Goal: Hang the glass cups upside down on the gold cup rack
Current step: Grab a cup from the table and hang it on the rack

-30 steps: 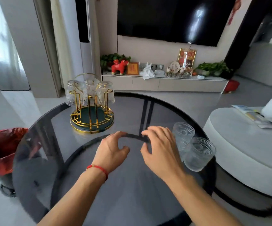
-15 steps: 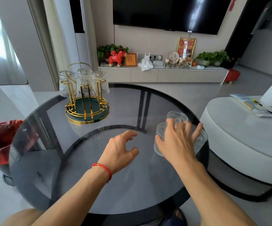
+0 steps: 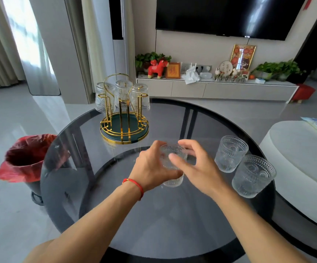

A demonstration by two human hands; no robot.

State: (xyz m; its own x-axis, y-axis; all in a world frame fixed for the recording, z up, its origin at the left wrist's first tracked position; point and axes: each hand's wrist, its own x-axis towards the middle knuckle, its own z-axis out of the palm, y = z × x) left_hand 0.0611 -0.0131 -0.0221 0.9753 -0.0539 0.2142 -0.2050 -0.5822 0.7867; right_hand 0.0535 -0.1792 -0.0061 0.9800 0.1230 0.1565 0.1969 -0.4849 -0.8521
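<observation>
Hands meet over the middle of the round glass counter (image 3: pixel 100 196): the left hand (image 3: pixel 152 168) grips a glass cup (image 3: pixel 173 168) upright, while the right hand (image 3: pixel 197 168) sits beside it, fingers spread open. Two more cups (image 3: pixel 229 154) stand at right. The gold rack (image 3: pixel 124 118) behind carries three upside-down cups (image 3: pixel 123 92).

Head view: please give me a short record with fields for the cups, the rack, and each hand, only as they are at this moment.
rack: gold cup rack at the far left of the glass table
cups hung: three, upside down
cup in hand: one glass cup, upright, at table centre
cups waiting: two, upright, at the right
left hand: wrapped around the held cup
right hand: fingers open, beside the same cup
</observation>
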